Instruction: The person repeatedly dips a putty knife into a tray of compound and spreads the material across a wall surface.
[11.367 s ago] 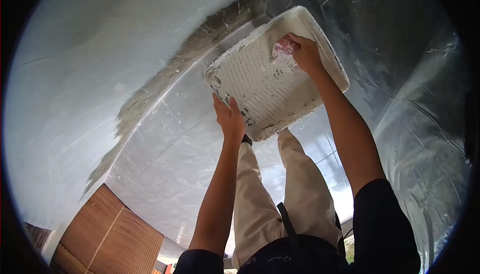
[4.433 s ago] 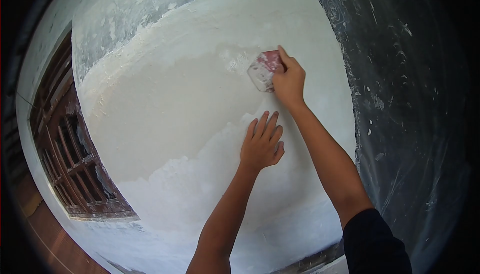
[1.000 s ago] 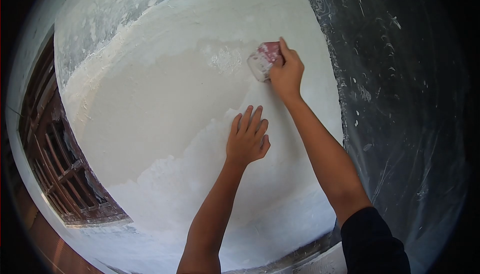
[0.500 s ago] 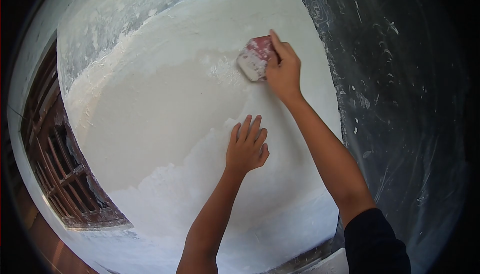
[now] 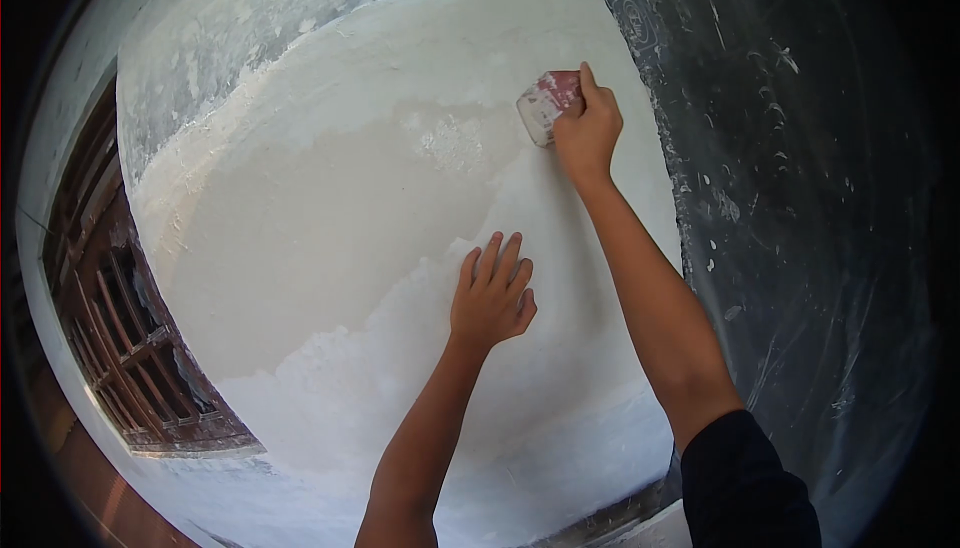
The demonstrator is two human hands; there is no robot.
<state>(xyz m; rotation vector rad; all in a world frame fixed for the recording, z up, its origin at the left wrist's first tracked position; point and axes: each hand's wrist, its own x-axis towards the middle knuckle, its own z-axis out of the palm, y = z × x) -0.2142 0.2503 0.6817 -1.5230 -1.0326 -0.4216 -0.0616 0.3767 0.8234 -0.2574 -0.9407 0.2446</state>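
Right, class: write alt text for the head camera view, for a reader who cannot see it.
A person's right hand presses a red scraper smeared with white filler against a pale wall, while the left hand lies flat on it below. A wooden window grille stands at left, plastic sheeting at right.

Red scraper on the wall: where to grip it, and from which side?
Probably best by the red back end of the scraper, coming from the right, as the right hand does. Its putty-smeared edge points left and lies against the wall, so only the red end is clear for fingers. The left hand lies flat on the wall below it.
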